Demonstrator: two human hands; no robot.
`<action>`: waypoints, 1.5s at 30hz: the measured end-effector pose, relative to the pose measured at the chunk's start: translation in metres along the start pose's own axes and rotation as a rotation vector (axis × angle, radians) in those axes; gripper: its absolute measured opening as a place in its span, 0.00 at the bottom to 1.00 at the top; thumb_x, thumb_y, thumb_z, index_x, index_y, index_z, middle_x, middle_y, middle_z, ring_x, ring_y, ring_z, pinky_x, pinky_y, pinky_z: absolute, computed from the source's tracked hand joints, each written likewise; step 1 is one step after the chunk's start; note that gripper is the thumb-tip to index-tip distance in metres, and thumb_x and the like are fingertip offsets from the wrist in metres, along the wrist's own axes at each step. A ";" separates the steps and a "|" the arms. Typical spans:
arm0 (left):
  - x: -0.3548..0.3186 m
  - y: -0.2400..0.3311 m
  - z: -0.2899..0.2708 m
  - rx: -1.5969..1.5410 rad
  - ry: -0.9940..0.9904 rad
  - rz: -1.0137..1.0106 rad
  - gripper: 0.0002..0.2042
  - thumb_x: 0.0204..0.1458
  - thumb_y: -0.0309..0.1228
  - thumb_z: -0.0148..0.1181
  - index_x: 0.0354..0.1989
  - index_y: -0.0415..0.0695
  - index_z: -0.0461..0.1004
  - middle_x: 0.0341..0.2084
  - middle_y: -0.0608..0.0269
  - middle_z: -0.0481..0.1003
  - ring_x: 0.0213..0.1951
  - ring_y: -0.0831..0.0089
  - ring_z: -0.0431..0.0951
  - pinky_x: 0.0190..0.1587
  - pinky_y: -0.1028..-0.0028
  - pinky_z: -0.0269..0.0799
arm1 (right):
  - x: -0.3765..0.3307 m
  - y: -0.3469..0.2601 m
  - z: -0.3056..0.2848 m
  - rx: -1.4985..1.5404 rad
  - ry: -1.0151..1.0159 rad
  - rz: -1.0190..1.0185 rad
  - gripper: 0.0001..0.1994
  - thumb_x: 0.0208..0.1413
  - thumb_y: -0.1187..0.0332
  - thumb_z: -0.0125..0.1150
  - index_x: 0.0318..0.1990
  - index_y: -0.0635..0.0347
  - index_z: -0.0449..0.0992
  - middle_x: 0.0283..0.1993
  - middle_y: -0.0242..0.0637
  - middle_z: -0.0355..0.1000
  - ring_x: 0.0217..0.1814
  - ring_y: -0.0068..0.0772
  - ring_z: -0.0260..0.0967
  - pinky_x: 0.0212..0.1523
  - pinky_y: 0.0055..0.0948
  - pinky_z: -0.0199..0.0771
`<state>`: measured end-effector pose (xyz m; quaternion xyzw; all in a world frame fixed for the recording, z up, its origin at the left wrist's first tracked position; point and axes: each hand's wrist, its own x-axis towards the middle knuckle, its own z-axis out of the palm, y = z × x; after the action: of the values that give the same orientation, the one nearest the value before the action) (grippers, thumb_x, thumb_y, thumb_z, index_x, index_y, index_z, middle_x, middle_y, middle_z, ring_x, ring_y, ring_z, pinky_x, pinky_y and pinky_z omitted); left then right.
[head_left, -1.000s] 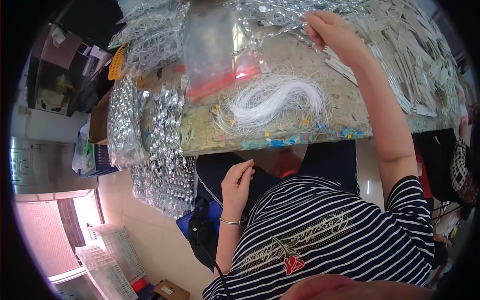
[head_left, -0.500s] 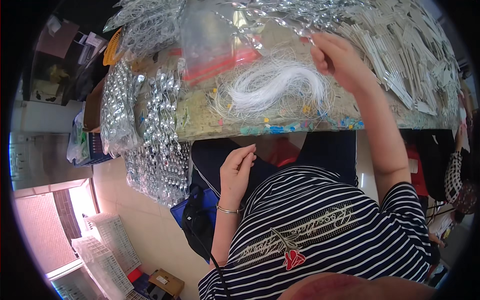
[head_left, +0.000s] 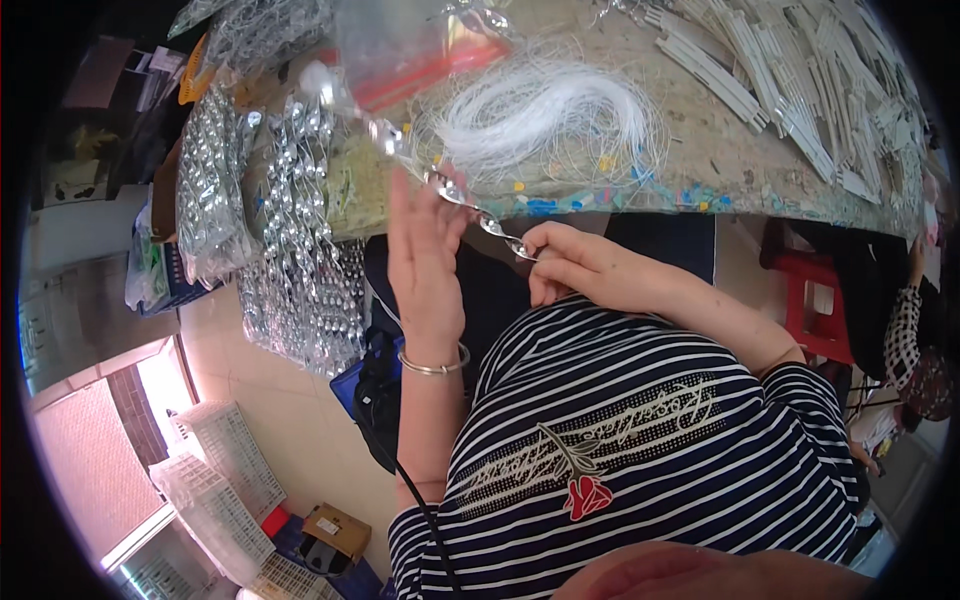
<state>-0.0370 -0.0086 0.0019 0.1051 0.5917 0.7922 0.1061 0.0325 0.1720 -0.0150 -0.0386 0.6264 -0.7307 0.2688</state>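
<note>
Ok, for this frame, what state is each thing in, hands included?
Right hand: pinching one end of a shiny silver twisted strip.
That strip: stretched slantwise, partly blurred.
Left hand: open, at the strip; contact unclear.
White thread bundle: loose, curved, on the worn worktable.
Clear plastic bag with red bands: partly out of view.
White slim flat pieces: heaped loosely.
Long silver strands: draped over the worktable's edge.

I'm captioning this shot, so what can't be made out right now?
Head view:
- Twisted silver strip: upper stretch blurred; any gripped part hidden by the right hand.
- Left hand: blurred, so whether it grips the strip is unclear.
- Clear plastic bag: cut off by upper edge.
</note>
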 end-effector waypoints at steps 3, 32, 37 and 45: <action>0.009 0.016 0.008 -0.030 0.147 0.062 0.26 0.63 0.34 0.36 0.67 0.43 0.37 0.57 0.46 0.60 0.53 0.57 0.69 0.50 0.65 0.71 | 0.005 0.011 0.012 -0.169 -0.050 -0.011 0.10 0.61 0.69 0.42 0.48 0.61 0.60 0.31 0.35 0.71 0.34 0.24 0.70 0.38 0.24 0.70; -0.039 -0.012 -0.014 0.275 -0.140 -0.440 0.11 0.59 0.33 0.49 0.42 0.39 0.73 0.25 0.72 0.70 0.21 0.89 0.65 0.22 0.88 0.60 | 0.022 0.011 -0.068 -1.108 0.584 -0.539 0.06 0.47 0.72 0.61 0.34 0.59 0.75 0.31 0.36 0.66 0.35 0.38 0.65 0.36 0.31 0.65; -0.042 -0.012 -0.011 0.308 -0.151 -0.478 0.10 0.57 0.34 0.52 0.39 0.41 0.74 0.22 0.73 0.69 0.19 0.89 0.64 0.20 0.88 0.59 | 0.022 0.014 -0.080 -1.087 0.602 -0.509 0.04 0.48 0.72 0.59 0.30 0.62 0.71 0.30 0.39 0.65 0.35 0.42 0.64 0.38 0.32 0.65; -0.041 -0.015 -0.012 0.357 -0.117 -0.479 0.09 0.57 0.34 0.52 0.39 0.42 0.74 0.22 0.74 0.69 0.19 0.89 0.64 0.21 0.88 0.60 | -0.009 -0.015 -0.104 -0.690 0.728 -0.228 0.06 0.57 0.68 0.52 0.34 0.61 0.70 0.34 0.29 0.71 0.37 0.17 0.64 0.38 0.20 0.63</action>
<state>-0.0006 -0.0271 -0.0175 0.0250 0.7225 0.6208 0.3034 -0.0054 0.2698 -0.0202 0.0639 0.8758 -0.4722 -0.0766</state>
